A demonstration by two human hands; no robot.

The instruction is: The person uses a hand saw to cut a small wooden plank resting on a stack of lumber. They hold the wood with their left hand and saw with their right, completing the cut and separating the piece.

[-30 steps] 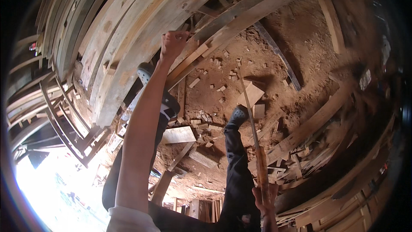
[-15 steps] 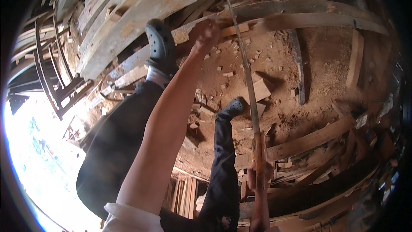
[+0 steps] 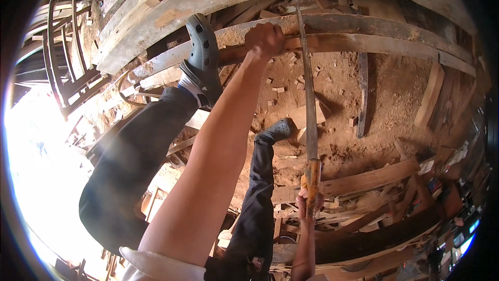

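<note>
My right hand (image 3: 310,201) is wrapped round the orange-yellow handle (image 3: 312,179) of a handsaw at lower centre. Its long, narrow blade (image 3: 310,99) points away from me and crosses the long wooden beams at the far side. My left hand (image 3: 266,40) is closed at the far beam (image 3: 358,22), just left of the blade. A short, light wood strip (image 3: 305,42) shows between that hand and the blade, and its left end runs into my fingers. My left foot, in a grey clog (image 3: 202,50), rests up on the timber.
Sawdust and small wood offcuts (image 3: 279,90) cover the ground. A wooden block (image 3: 306,116) lies by my other clog (image 3: 280,129). Dark timber (image 3: 363,94) and a pale board (image 3: 430,94) lie to the right. Stacked planks stand nearer, and a chair-like wooden frame (image 3: 62,68) at far left.
The view has shifted a little. The saw's tip has swung right and nearer, so the blade stands straighter. My left hand, blurred before, now shows as a sharp, closed fist at the beam.
</note>
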